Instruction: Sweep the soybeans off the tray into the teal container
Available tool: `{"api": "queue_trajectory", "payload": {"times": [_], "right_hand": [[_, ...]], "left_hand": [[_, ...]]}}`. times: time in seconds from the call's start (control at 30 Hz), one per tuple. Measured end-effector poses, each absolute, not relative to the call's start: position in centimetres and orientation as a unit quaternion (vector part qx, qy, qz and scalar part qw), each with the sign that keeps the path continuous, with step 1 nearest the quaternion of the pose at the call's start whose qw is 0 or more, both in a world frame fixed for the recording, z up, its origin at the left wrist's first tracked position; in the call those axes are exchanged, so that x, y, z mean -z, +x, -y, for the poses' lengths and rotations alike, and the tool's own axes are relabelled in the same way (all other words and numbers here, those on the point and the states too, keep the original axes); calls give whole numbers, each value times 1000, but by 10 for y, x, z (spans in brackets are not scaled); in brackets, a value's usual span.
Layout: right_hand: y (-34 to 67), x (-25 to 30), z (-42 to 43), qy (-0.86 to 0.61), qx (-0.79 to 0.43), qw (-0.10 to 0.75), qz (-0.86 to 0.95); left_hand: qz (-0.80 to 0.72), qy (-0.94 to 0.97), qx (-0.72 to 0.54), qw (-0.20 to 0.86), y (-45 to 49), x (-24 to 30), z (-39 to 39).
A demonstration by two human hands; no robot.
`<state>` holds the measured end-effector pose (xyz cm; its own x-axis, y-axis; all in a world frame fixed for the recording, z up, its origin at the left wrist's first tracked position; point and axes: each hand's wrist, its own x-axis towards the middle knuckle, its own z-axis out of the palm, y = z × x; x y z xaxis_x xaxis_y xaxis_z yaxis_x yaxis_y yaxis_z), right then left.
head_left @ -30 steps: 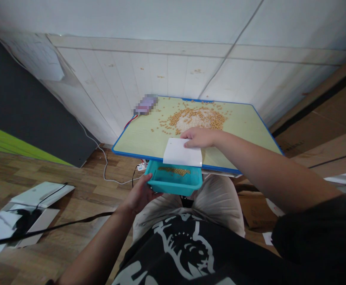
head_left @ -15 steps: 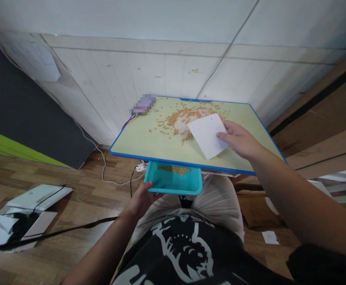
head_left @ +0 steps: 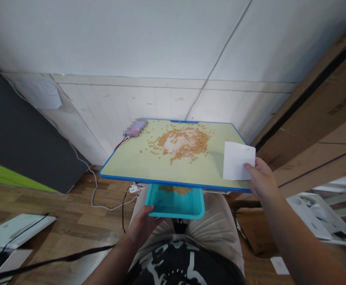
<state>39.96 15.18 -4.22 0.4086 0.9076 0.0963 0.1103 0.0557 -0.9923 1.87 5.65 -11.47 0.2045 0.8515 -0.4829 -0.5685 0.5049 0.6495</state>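
A tray (head_left: 175, 209) of beans (head_left: 177, 190) is gripped by the fingers (head_left: 149, 209) of the left hand (head_left: 143, 225) just below the bench (head_left: 125, 166), a card (head_left: 235, 160) by those of the right hand (head_left: 263, 178). Rice (head_left: 173, 144) and beans are heaped mid-bench.

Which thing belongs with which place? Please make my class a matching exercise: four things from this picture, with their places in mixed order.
Things:
1. card
2. tray
3. rice
4. cord

Places:
A. against the wall
B. in the right hand
C. in the left hand
D. heaped with beans on the table

Pairs: 1-B, 2-C, 3-D, 4-A
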Motion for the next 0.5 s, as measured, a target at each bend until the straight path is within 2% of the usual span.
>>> {"api": "queue_trajectory", "payload": {"times": [0.23, 0.5], "right_hand": [[398, 57, -160, -550, -328, 650, 409], [394, 47, -147, -532, -340, 696, 342]], "left_hand": [[-451, 160, -466, 744, 39, 104, -62], [-423, 148, -482, 753, 41, 128, -62]]}}
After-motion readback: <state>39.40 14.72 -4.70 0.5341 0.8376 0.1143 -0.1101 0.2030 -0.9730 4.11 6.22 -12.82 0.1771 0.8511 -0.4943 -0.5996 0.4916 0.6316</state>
